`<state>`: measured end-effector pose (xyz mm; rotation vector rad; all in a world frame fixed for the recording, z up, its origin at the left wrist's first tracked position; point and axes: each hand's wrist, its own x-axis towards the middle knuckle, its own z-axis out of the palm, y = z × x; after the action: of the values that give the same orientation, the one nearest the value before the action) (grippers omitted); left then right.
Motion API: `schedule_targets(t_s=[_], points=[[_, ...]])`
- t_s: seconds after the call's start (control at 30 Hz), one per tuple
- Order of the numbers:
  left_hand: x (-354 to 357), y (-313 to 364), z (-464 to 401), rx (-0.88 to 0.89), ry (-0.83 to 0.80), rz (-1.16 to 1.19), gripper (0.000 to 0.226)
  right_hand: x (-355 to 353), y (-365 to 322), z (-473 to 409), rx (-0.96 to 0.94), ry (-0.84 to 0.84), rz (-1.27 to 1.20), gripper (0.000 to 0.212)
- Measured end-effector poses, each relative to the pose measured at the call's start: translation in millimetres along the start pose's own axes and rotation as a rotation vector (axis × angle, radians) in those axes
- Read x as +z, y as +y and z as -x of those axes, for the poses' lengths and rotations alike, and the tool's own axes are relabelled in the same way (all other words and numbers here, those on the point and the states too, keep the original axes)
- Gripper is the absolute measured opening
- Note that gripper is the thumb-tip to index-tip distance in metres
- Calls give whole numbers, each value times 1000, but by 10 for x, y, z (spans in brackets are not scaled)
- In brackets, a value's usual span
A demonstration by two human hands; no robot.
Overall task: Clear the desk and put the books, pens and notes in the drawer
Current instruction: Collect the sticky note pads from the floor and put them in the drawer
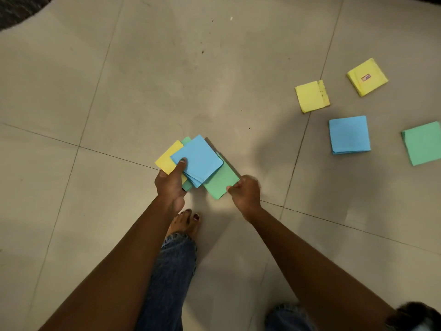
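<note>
My left hand (pixel 170 185) grips a fanned stack of sticky notes: a blue pad (pixel 199 161) on top, yellow notes (pixel 168 158) at the left, green beneath. My right hand (pixel 245 191) pinches the lower corner of a green pad (pixel 220 181) that sits under the blue one. Loose on the floor at the right lie two yellow pads (pixel 311 96) (pixel 367 77), a blue pad (pixel 349 134) and a green pad (pixel 423 143) at the frame's edge. No desk or drawer is in view.
The floor (pixel 143 80) is beige tile with dark grout lines. A bare foot (pixel 187 223) and jeans-clad legs stand below my hands. A dark rug corner (pixel 16 8) shows at the top left.
</note>
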<state>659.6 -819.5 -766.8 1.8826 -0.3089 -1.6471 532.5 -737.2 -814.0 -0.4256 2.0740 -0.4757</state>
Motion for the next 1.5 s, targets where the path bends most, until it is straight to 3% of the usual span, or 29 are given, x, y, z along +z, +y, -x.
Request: schedule_targets(t_s=[0.1, 0.3, 0.47, 0.63, 0.7, 0.9, 1.07, 1.2, 1.3, 1.5], points=[[60, -18, 299, -21, -26, 35, 22, -387, 7, 220, 88, 42, -225, 31], [286, 18, 1078, -97, -94, 28, 35, -1437, -158, 574, 173, 299, -531, 16], [697, 218, 1635, -92, -179, -82, 35, -2310, -514, 827, 47, 246, -694, 7], [1286, 436, 2124, -142, -400, -188, 35, -2883, -711, 910, -115, 36, -363, 13], [1535, 470, 2267, -168, -475, -207, 37, -3119, -745, 890, -166, 28, -282, 3], [2111, 480, 2569, -363, -576, -244, 29, -3633, -723, 803, -234, 3, -107, 12], [2514, 528, 2456, -336, -503, -332, 36, -3888, -757, 595, -221, -31, -127, 10], [2905, 521, 2217, -275, -435, -337, 31, -4132, -597, 160, -76, 138, -174, 21], [3111, 387, 1990, -196, -401, -477, 37, -4260, -265, -174, 68, 192, -79, 24], [3474, -98, 1369, -212, -370, -475, 40, -4325, 453, -1050, 109, 223, 235, 31]])
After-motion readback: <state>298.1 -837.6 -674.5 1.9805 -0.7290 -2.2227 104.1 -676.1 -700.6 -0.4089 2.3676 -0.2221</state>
